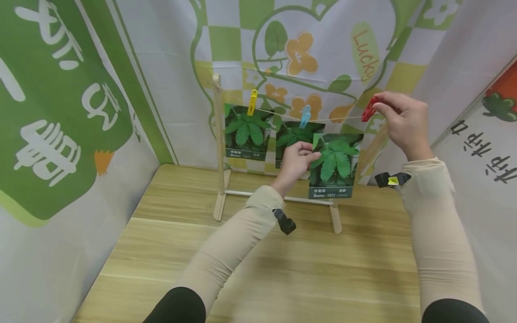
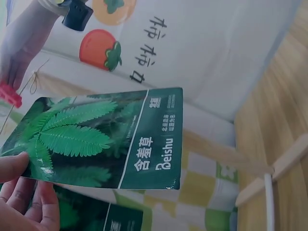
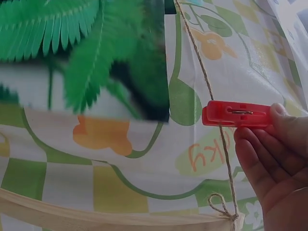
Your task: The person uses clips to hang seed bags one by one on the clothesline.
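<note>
My left hand [image 1: 296,162] pinches the left edge of a green seed packet [image 1: 337,166] printed with a fern-like leaf; thumb on the front, fingers behind. The packet hangs a little below the string, in front of another packet. Up at the right, my right hand [image 1: 408,122] pinches a red clothespin [image 3: 238,113] between thumb and fingers, its front end at the twine [image 3: 204,79]. Two similar packets hang from the string: one [image 1: 247,134] under a yellow clothespin [image 1: 252,102], the other [image 1: 299,130], partly covered by my left hand and the held packet, under a blue clothespin [image 1: 305,116].
The string is tied to a wooden stand [image 1: 219,143] with a white lower bar [image 1: 242,193], set at the back of a wood-grain table [image 1: 169,242]. A patterned cloth [image 1: 224,42] hangs close behind; printed sheets flank both sides.
</note>
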A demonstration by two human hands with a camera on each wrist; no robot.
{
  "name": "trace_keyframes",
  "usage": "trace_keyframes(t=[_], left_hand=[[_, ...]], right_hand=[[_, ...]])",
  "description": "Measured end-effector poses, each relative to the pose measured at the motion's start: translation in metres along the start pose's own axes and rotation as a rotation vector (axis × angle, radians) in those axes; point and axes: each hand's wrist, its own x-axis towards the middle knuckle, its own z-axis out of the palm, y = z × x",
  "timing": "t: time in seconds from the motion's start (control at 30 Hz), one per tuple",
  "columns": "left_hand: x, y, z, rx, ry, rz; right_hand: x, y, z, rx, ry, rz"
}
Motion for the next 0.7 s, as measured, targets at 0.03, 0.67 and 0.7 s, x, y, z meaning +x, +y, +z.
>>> trace_keyframes(t=[0.03,0.67,0.7], left_hand=[[0.000,0.001,0.003,-0.004,-0.006,-0.003],[0.017,0.003,0.036,-0.102,0.013,0.016],[0.016,0.003,0.038,-0.102,0.015,0.026]], right_hand=[[0.000,0.000,0.000,-0.007,-0.011,-0.004],[-0.002,0.008,0.001,-0.039,-0.058,-0.051],[-0.002,0.009,0.001,-0.040,-0.057,-0.051]])
